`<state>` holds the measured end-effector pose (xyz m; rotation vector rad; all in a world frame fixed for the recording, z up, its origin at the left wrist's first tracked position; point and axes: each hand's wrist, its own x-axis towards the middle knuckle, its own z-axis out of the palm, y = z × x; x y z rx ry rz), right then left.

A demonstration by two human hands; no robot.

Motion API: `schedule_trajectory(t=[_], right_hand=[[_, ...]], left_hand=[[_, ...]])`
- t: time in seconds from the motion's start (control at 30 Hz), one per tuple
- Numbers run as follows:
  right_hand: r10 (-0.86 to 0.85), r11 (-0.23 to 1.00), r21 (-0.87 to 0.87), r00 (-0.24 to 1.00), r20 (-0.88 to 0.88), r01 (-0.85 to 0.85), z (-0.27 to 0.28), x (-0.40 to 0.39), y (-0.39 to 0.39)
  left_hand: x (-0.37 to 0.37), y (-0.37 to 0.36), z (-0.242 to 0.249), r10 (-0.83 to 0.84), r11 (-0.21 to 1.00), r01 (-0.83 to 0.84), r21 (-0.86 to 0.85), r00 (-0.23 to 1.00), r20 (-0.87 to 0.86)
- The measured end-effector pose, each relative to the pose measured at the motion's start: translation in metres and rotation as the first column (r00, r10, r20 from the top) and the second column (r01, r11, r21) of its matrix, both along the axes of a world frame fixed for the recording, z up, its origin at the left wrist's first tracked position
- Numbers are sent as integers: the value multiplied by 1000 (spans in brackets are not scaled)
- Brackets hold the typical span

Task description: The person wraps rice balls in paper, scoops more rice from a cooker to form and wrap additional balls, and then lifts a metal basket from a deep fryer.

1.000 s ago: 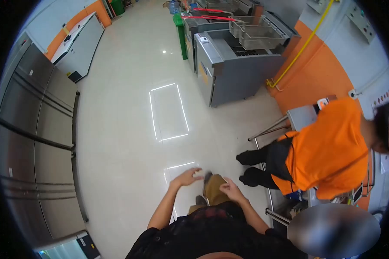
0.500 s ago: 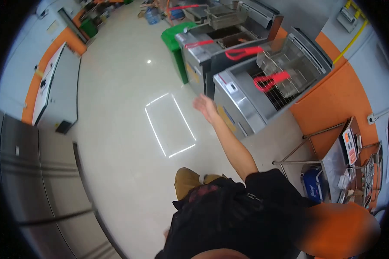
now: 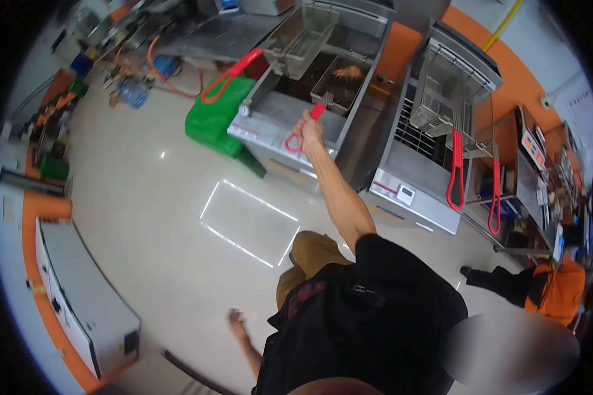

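Note:
My right hand (image 3: 306,131) is closed around the red handle of a fryer basket (image 3: 333,102), at the front of the left deep fryer (image 3: 277,115). This wire basket sits down in the vat, with some orange-brown food (image 3: 349,72) in it. Beside it, a second basket (image 3: 300,39) rests higher up at the vat's left, its red handle (image 3: 234,72) sticking out over the front left corner. My left hand (image 3: 236,319) hangs low over the floor at my left side, smeared by motion.
A second fryer (image 3: 415,178) stands to the right, with raised baskets (image 3: 441,99) and red handles pointing outward. A green bin (image 3: 217,122) touches the left fryer's side. A person in orange (image 3: 560,289) is at the far right. A white chest freezer (image 3: 89,296) lines the left wall.
My right hand has gone from open in mid-air to gripping the basket handle at the left fryer. The view has turned and moved closer to the fryers; my left hand has come into view.

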<state>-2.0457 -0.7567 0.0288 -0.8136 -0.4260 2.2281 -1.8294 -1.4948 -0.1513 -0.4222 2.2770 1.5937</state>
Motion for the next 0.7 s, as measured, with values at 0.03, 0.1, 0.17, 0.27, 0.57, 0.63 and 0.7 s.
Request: schedule_trajectory(t=[0.03, 0.1, 0.17, 0.27, 0.57, 0.63, 0.7], right_hand=[[40, 996, 82, 999, 22, -41, 6, 6, 1], [2, 996, 90, 997, 71, -9, 13, 15, -11], [33, 985, 168, 996, 78, -46, 11, 22, -28], [-34, 994, 106, 993, 110, 23, 31, 24, -54], [-29, 991, 131, 980, 198, 3, 85, 15, -70], [-27, 986, 166, 985, 173, -2, 109, 11, -65], [-56, 986, 166, 979, 194, 24, 140, 4, -63]], left_hand=[[-84, -5, 38, -10, 998, 18, 65, 993, -120], [-211, 13, 110, 132, 975, -111, 194, 986, -102], [-290, 38, 144, 136, 983, -116, 140, 981, -142], [-380, 47, 92, -29, 997, 34, 71, 998, -61], [-397, 133, -44, -821, 426, 902, 74, 351, 451], [-414, 148, -60, -947, 181, 983, -24, 180, 265], [-435, 162, -67, -999, -12, 987, -160, -7, 32]])
